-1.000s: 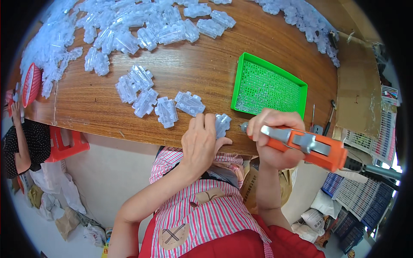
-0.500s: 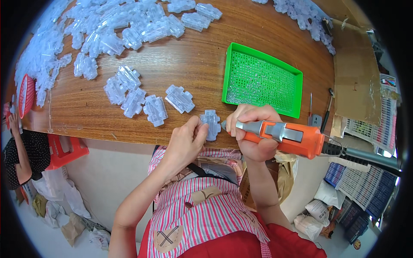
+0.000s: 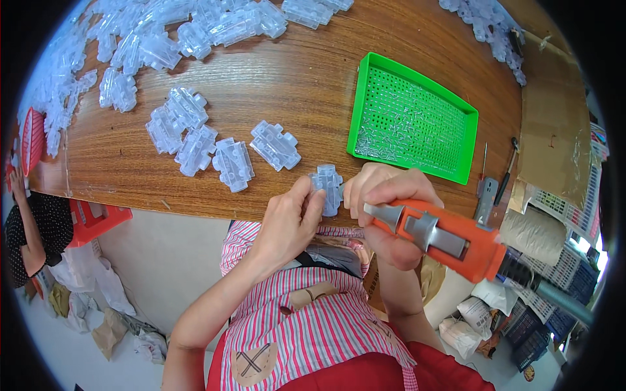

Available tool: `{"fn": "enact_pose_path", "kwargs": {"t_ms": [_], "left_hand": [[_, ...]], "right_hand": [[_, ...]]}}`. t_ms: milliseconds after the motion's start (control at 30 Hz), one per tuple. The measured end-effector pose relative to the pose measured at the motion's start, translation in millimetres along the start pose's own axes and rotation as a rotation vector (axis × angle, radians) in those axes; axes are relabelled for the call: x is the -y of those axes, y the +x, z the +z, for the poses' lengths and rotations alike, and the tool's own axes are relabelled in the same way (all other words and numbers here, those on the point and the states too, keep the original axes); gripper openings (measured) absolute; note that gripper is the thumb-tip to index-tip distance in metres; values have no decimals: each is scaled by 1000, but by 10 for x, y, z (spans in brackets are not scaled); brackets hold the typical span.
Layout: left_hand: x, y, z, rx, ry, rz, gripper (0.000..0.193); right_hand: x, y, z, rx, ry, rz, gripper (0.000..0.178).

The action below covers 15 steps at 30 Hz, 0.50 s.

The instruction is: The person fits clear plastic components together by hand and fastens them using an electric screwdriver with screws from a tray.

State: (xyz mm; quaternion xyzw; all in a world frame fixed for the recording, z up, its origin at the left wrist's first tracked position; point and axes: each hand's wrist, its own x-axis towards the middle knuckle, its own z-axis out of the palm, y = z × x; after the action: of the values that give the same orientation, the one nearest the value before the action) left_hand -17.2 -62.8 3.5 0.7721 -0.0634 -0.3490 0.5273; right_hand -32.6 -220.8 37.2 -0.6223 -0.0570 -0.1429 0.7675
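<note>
At the table's near edge, my left hand (image 3: 285,218) pinches a translucent plastic casing (image 3: 330,192) between thumb and fingers. My right hand (image 3: 403,189) is wrapped round an orange powered screwdriver (image 3: 450,242) with a silver nose. The nose points left and lies apart from the casing. The forefinger and thumb side of my right hand reaches the casing's right side; whether a screw is between the fingertips is too small to tell. Several like casings (image 3: 233,164) lie on the table to the left.
A green perforated tray (image 3: 472,151) with many small metal screws stands beyond my right hand. Big heaps of casings (image 3: 225,26) cover the far left. A pink basket (image 3: 32,140) and another person's arm (image 3: 25,221) are at the left. Tools (image 3: 508,171) lie at the right edge.
The screwdriver's nose has drawn back from the casing and its body has swung down to the right. My right fingers have come to the casing's side. The view has shifted slightly.
</note>
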Motion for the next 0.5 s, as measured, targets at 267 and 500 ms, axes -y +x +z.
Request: {"fn": "enact_pose_path", "kwargs": {"t_ms": [267,500], "left_hand": [[-16,-11,45,-23,-169,-4,24],[-16,13,64,-76,-410,-116,29]], "right_hand": [[-36,36,-46,63,-202,-65,56],[276,45,-47,70,135,-49,65]]}}
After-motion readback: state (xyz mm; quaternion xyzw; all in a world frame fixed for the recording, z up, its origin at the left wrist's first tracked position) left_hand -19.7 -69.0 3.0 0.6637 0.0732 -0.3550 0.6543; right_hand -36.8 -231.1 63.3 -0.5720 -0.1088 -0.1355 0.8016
